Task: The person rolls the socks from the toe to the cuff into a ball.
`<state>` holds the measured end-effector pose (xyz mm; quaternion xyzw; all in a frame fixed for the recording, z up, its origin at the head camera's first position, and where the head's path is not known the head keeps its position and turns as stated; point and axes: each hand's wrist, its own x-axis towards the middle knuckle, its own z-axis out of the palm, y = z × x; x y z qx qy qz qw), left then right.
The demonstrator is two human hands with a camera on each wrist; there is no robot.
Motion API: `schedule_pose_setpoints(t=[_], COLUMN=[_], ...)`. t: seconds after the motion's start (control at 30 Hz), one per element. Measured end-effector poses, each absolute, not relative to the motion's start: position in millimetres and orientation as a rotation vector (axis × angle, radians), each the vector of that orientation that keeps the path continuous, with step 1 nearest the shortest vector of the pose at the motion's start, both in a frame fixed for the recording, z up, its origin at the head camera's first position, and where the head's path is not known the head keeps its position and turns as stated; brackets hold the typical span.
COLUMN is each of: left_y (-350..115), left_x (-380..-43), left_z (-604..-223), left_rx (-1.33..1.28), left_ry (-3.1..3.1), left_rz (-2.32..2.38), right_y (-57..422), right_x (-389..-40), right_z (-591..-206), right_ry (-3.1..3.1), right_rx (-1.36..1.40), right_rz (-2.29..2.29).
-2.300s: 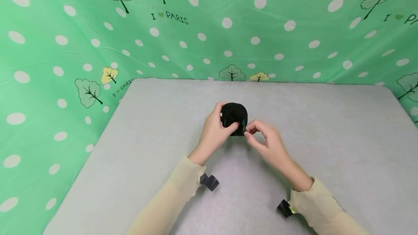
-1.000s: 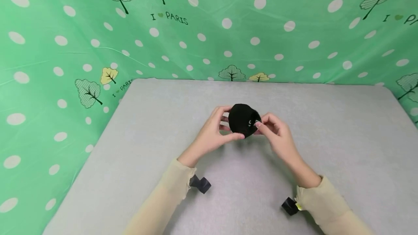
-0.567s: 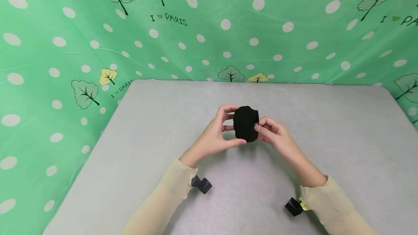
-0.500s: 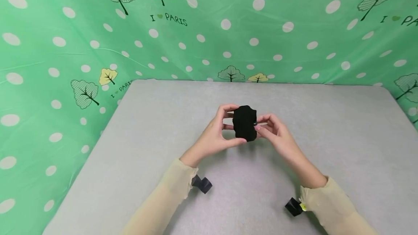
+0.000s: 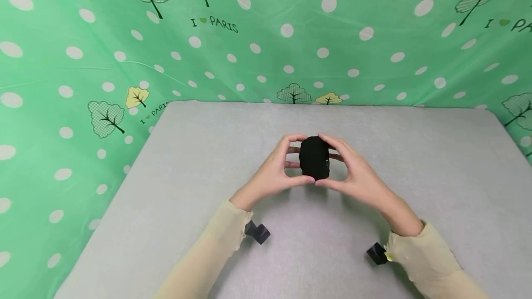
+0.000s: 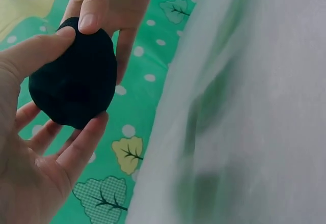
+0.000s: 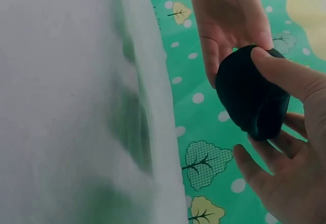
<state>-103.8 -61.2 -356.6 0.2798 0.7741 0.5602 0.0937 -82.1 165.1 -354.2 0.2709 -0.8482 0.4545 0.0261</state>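
A small black rounded cloth-like bundle is held up between the two hands in the head view; a tiny pale mark shows on its right side. My left hand grips its left side, fingers behind and thumb at the near lower edge. My right hand grips the other side the same way, the two thumb tips almost meeting. In the left wrist view the black bundle looks smooth and oval. The right wrist view shows a fold or hollow at one end of the black bundle. Its exact kind cannot be told.
A grey table lies under the hands. Behind and to the left hangs a green dotted cloth printed with trees. Black wrist-camera mounts sit by both beige sleeves.
The right hand has gone from pinching at the bundle's right edge to gripping that whole side. The bundle has turned, and its earlier opening no longer shows in the head view.
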Motion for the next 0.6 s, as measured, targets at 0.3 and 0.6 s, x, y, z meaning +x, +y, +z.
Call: schedule_pose_setpoints(t=[0.3, 0.6], left_y=[-54, -48], left_x=[-140, -161], left_z=[-364, -382], left_rx=[0.730, 0.657], left_ry=[2.365, 2.514], left_rz=[1.528, 1.240], right_y=[166, 169], right_x=[-120, -142], right_z=[-359, -379], right_ry=[-2.801, -3.013], right_rx=[0.751, 0.740], right_rz=[1.405, 1.244])
